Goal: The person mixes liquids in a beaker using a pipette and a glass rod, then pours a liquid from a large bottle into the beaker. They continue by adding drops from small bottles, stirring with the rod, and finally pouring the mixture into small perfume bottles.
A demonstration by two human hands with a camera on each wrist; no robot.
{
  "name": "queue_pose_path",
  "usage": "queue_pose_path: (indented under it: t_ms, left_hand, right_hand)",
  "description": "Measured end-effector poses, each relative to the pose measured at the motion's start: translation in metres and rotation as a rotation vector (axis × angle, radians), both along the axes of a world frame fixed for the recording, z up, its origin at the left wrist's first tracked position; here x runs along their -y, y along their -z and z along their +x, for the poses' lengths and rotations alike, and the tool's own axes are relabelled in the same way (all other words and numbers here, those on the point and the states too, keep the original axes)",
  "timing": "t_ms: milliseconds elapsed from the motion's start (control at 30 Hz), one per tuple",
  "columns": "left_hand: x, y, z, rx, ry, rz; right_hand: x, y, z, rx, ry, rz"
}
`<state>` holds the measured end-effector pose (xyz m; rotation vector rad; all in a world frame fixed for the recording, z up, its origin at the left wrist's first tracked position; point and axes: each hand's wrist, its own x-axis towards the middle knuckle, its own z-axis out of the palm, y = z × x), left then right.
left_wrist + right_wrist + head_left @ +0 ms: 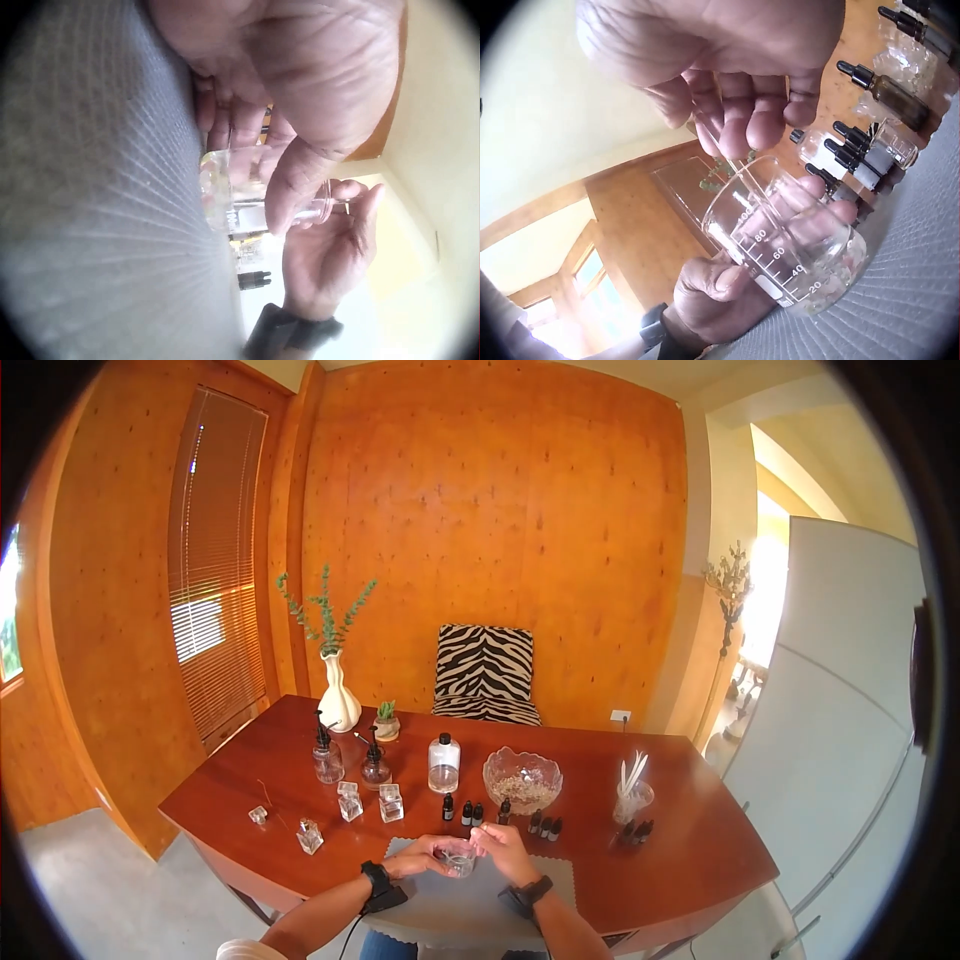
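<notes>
A clear glass beaker (780, 247) with white graduation marks stands on the grey cloth (430, 915) close in front of the person. Small pale, pinkish and greenish bits (832, 281) lie at its bottom. My left hand (420, 856) grips the beaker round its side, thumb on the near wall and fingers behind. Above the rim, my right hand (507, 850) pinches a thin clear rod (732, 153) between thumb and fingers. The rod slants down into the beaker, and its lower end is hard to make out through the glass.
Several black-topped dropper bottles (535, 821) line the table just beyond the cloth. Farther back are a scalloped glass bowl (523, 785), a black-capped clear bottle (444, 765) and a white vase (340, 700). Square glass bottles (390, 803) stand left; a cup (634, 800) holds white sticks at right.
</notes>
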<state>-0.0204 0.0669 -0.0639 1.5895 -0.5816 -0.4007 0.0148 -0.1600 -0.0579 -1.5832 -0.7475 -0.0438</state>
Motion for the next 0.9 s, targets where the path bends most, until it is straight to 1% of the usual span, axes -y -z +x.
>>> queue_pose_path:
  t_ms: [67, 200, 367, 467, 567, 667, 733, 767, 800, 833, 867, 900]
  left_hand:
    - [-0.001, 0.005, 0.002, 0.003, -0.010, 0.007]
    - [0.003, -0.011, -0.006, 0.032, -0.008, 0.039]
    - [0.003, -0.006, -0.002, 0.079, -0.023, 0.098]
    - [0.005, -0.010, -0.005, 0.058, -0.004, 0.056]
    - [0.003, 0.004, 0.004, 0.043, -0.020, 0.036]
    - [0.003, 0.007, 0.007, 0.073, -0.044, 0.063]
    - [0.006, 0.000, 0.004, 0.039, -0.071, 0.067]
    - [0.006, -0.002, -0.001, 0.014, -0.084, 0.065]
    - [0.004, 0.002, 0.002, 0.069, -0.075, 0.095]
    - [0.000, 0.010, 0.012, 0.093, -0.084, 0.067]
    - [-0.001, 0.025, 0.015, 0.106, -0.092, 0.035]
    - [0.002, 0.020, 0.007, 0.056, -0.092, 0.033]
  right_hand:
    - [0.001, 0.003, 0.001, -0.029, 0.005, 0.005]
    - [0.003, -0.002, -0.003, -0.055, -0.007, -0.035]
    - [0.003, 0.003, 0.002, -0.025, -0.037, -0.028]
    - [0.003, 0.004, 0.003, -0.011, -0.042, -0.032]
    - [0.004, 0.000, 0.000, 0.037, -0.045, -0.058]
    - [0.002, -0.007, -0.006, 0.041, -0.022, -0.041]
    - [0.000, -0.008, -0.003, 0.037, -0.038, 0.003]
    - [0.000, -0.003, -0.003, 0.027, -0.044, 0.021]
    - [-0.001, 0.007, 0.006, 0.031, -0.036, -0.009]
    - [-0.001, -0.001, 0.000, 0.024, -0.069, 0.034]
    - [-0.003, 0.004, 0.001, -0.004, -0.086, 0.077]
    - [0.001, 0.014, 0.011, 0.009, -0.078, -0.009]
